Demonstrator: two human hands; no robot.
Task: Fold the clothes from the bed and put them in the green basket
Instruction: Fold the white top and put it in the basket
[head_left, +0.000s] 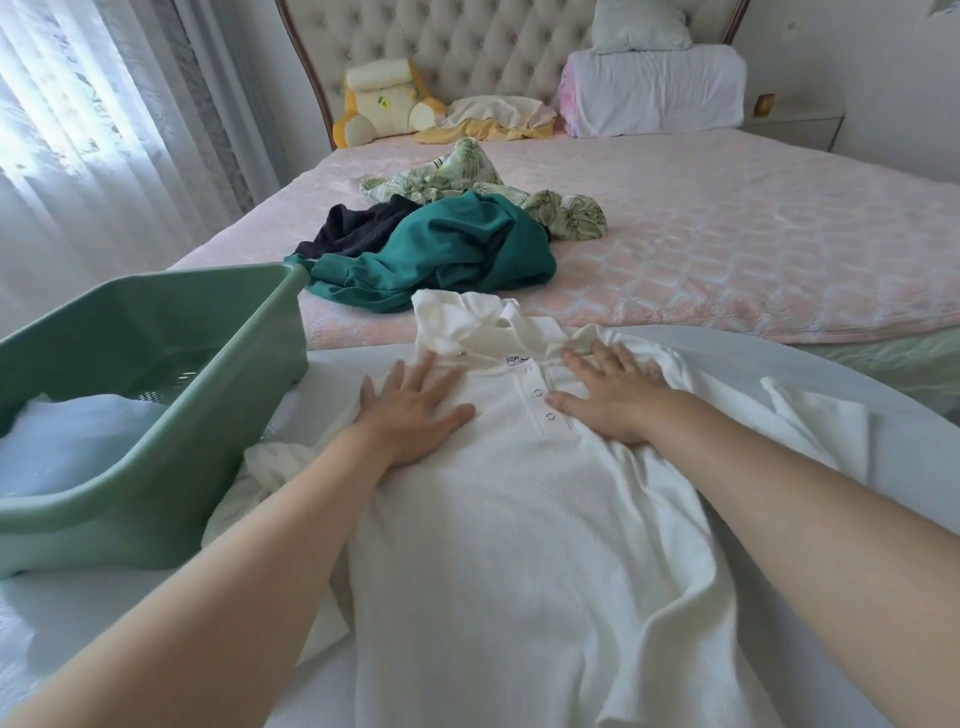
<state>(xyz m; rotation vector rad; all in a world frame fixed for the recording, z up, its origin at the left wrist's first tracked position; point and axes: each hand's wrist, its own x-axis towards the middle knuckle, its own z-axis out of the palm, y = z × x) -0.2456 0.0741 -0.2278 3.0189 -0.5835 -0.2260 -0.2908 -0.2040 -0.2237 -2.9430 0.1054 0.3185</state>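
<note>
while the white polo shirt (519, 519) lies face up at centre frame on the bed (727, 249), both hands rest flat on its chest, fingers straight, gripping nothing: left hand (410, 410) beside the placket, right hand (613, 395) by the collar. recommended: smooth outward before folding, and straighten the bunched left sleeve. green basket (156, 364) stands at left, just beside the shirt. teal garment (441, 254) and others await, upper centre.

Neck label (517, 359) on white shirt (519, 519), lettering apparently illegible
</note>
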